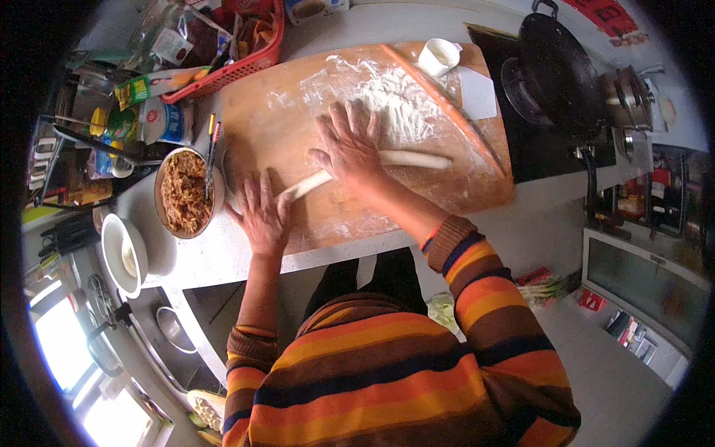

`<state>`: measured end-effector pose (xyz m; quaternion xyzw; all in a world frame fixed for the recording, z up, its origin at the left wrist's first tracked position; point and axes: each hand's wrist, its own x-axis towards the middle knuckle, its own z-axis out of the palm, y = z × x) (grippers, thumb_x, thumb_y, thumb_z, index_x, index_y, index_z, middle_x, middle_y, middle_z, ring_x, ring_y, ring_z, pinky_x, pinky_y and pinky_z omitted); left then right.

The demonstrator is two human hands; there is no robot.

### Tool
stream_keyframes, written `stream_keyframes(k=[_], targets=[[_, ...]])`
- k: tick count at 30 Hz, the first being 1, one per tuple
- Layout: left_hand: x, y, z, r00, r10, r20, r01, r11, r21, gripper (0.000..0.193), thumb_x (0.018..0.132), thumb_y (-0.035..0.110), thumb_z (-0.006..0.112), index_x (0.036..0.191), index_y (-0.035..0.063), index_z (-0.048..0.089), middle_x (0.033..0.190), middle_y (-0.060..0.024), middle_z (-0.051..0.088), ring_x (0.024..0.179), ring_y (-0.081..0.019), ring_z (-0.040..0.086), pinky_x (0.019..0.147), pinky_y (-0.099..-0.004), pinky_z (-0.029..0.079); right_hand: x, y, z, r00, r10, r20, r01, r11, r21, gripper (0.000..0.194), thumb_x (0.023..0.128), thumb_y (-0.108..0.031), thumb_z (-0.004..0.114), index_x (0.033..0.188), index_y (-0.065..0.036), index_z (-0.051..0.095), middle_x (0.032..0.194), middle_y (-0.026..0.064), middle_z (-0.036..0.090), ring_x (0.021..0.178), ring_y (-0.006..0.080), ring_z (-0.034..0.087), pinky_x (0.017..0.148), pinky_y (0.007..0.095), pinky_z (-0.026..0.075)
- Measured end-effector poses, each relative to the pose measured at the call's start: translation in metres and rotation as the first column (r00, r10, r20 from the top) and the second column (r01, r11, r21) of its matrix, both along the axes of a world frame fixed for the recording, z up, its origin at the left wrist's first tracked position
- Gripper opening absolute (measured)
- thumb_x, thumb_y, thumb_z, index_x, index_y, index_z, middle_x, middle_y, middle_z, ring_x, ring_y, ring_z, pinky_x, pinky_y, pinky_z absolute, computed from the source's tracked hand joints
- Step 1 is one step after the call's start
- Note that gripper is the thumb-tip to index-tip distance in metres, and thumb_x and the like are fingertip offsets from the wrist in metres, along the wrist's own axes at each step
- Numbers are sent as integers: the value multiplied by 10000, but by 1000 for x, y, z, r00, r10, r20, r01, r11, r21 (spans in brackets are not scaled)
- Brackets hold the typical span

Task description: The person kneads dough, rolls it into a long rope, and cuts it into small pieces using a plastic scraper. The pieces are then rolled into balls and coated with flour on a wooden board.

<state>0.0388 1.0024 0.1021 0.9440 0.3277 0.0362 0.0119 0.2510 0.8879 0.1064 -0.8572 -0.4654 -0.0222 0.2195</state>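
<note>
A long dough rope (416, 159) lies across a floured wooden board (329, 215). My right hand (351, 146) rests palm down over its middle, fingers spread. At the rope's thinner left end, my left hand (261, 212) is flat with fingers apart, the thumb side touching the dough. Loose white flour (399, 103) is scattered beyond my right hand. A slender wooden rolling pin (447, 109) lies diagonally on the board's right part, beside a white cup (439, 57) and a white flat scraper (477, 93). What lies directly beneath my palms is hidden.
Left of the board stands a bowl of minced filling (187, 195) with chopsticks (212, 146) in it. A white bowl (124, 256) is near the counter's left edge. A red plastic basket (234, 72) stands behind. A black wok (558, 72) is on the stove at right.
</note>
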Motion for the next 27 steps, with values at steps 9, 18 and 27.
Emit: stream_keyframes(k=[9,18,27], targets=[[-51,-33,14,999,-35,-42,27,985,-170,675,991,590,391,1549,210,360,1613,-137,292,1524,-342,162,1160,-654,-37,-64,-125,27,948,150,-280,-226,938,-262,695,951,-470,583,1539,-181,347,1631,169,186,1509,375,161,1178,675,50],[8,-13,20,998,-70,1,70,995,-66,694,994,510,483,1575,193,276,1635,-140,226,1527,-321,149,1179,-645,32,48,-97,4,978,-209,-3,207,971,-117,599,966,-403,580,1471,-111,442,1597,159,294,1479,409,236,1154,686,104],[122,-122,4,857,-454,243,506,831,-232,676,985,408,522,1547,96,314,1606,-138,292,1491,-344,241,1210,-589,99,3,-159,21,980,-135,-148,104,974,-200,572,951,-293,609,1463,-109,437,1562,174,329,1463,410,261,1136,672,178]])
